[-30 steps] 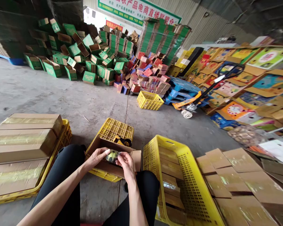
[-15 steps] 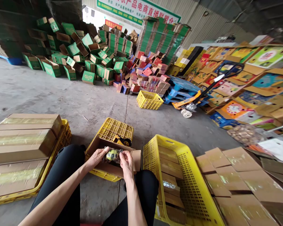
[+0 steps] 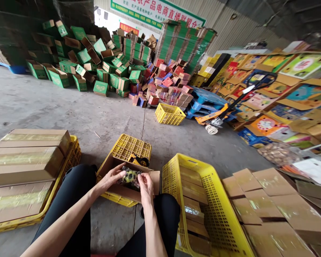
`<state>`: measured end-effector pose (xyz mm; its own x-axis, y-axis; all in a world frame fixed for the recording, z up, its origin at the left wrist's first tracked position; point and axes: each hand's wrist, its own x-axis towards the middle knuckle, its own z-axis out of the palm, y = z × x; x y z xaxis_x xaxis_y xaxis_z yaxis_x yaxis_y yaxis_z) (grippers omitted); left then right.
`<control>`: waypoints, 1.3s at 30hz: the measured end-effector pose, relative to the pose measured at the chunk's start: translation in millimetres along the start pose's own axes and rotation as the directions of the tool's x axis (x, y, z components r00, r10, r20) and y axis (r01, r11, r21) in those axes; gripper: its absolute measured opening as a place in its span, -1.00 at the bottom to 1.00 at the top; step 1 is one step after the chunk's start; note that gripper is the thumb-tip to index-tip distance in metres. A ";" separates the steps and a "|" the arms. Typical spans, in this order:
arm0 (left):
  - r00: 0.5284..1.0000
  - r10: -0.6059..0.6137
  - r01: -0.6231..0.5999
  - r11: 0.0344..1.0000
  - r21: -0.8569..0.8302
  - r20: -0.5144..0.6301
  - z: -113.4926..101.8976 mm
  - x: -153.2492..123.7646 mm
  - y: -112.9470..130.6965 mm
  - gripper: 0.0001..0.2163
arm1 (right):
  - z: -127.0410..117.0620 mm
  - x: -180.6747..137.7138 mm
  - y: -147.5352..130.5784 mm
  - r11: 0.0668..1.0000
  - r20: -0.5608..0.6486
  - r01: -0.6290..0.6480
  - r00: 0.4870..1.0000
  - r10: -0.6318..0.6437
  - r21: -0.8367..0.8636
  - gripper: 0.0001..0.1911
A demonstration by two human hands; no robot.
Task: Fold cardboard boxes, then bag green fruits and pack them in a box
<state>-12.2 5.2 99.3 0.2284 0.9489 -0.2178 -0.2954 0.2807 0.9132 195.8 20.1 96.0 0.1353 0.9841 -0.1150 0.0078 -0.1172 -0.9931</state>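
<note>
Both my hands meet over an open brown cardboard box (image 3: 152, 178) that rests on an upturned yellow crate (image 3: 131, 146) between my knees. My left hand (image 3: 111, 177) and my right hand (image 3: 146, 185) pinch the two ends of a small packet (image 3: 130, 177), dark with yellow and green inside, wrapped in clear film. The packet sits just above the box's opening. A tape dispenser (image 3: 140, 160), yellow and black, lies on the crate right behind the box.
A yellow crate (image 3: 203, 178) holding flat cartons stands at my right knee. Taped brown cartons (image 3: 26, 157) are stacked on a crate at my left. Flat cardboard (image 3: 273, 207) lies at right. Green and red boxes (image 3: 101, 67), a far yellow crate (image 3: 169, 114) and a pallet jack (image 3: 216, 119) fill the back.
The packet has been turned between my fingers and has sunk a little toward the box. My hands have stayed over the box, shifting only slightly.
</note>
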 end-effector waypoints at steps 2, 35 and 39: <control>0.997 0.067 -0.069 0.997 0.028 0.047 -0.9 0.9 -1.5 -0.02 | -1.9 1.6 3.4 0.999 -0.012 -0.031 0.999 0.031 0.011 -0.55; 0.898 0.412 -0.144 0.607 0.782 -0.155 -47.6 27.0 -70.6 -0.56 | -10.3 0.7 12.4 0.852 0.056 0.135 0.991 -0.124 -0.506 -0.88; 0.903 0.401 -0.141 0.619 0.773 -0.156 -50.2 27.6 -72.4 -0.60 | -16.0 8.3 12.9 0.917 -0.030 0.100 0.992 -0.121 -0.385 -0.75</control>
<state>-31.0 18.4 9.9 -0.0572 0.9916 0.1158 0.5019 -0.0717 0.8619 212.9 24.6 82.6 0.1635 0.9865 0.0068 0.4022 -0.0604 -0.9136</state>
